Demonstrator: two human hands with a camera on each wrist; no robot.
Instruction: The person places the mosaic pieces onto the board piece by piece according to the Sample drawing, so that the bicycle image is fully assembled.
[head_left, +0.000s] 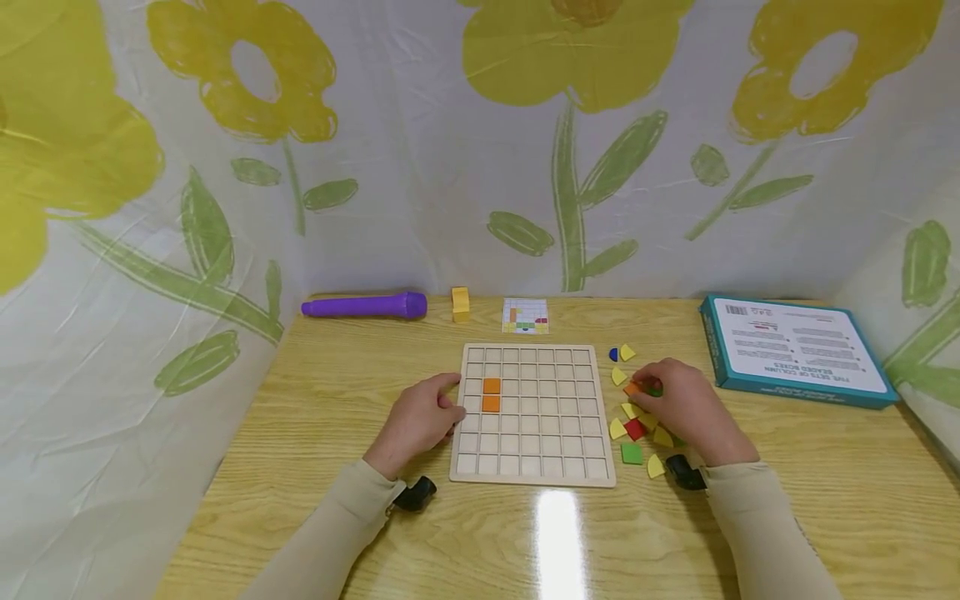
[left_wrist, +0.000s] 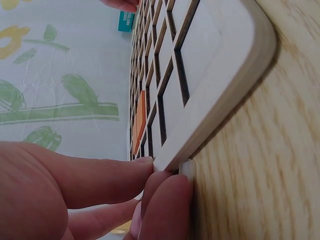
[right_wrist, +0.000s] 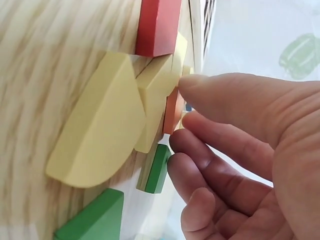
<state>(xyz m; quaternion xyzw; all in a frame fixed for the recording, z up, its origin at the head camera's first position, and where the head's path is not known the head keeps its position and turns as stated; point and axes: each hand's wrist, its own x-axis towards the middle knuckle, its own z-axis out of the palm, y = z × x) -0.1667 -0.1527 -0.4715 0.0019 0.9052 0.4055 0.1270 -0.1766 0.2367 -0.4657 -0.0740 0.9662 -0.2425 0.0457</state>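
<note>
Teal box [head_left: 798, 354], "FIVE SETS OF COLUMN BEADED BOXES", left grip [head_left: 417, 419] pinching board [head_left: 529, 406], right grip [head_left: 688, 407] pinching tile [right_wrist: 172, 111]

**Table [head_left: 450, 542]: surface and load**

Light wood grain. Along the rear: purple microphone-shaped object [head_left: 365, 306], yellow block [head_left: 461, 306], printed card [head_left: 525, 317]. Centre: gridded board [head_left: 531, 425], lying flat. Right of board: small coloured pieces [head_left: 635, 429], some overlapping. Rear right: teal box [head_left: 802, 350], printed face up.
</note>
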